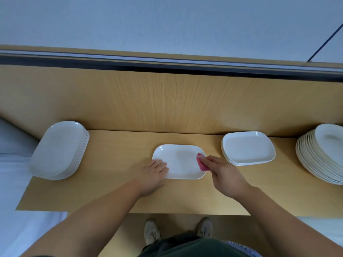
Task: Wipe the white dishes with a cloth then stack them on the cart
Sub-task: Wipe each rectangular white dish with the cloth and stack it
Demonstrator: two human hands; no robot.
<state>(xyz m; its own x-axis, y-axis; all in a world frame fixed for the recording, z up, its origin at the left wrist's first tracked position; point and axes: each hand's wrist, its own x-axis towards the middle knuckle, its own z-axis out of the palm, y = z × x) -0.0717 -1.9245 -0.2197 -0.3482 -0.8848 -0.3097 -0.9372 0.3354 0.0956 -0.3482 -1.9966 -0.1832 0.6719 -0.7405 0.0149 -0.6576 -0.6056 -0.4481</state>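
Your left hand (155,171) presses flat fingers on the left rim of the white rectangular dish (179,164), centred on the light wooden tabletop (118,164). Your right hand (222,173) pinches a pink cloth (201,164) at its right rim. Bare wood separates it from the left dish stack (59,151) and the right dish stack (248,148).

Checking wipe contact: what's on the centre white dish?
On the white rectangular dish: the left hand resting on its left edge, and a pink cloth held by the right hand at its right edge. The surface under both is covered.
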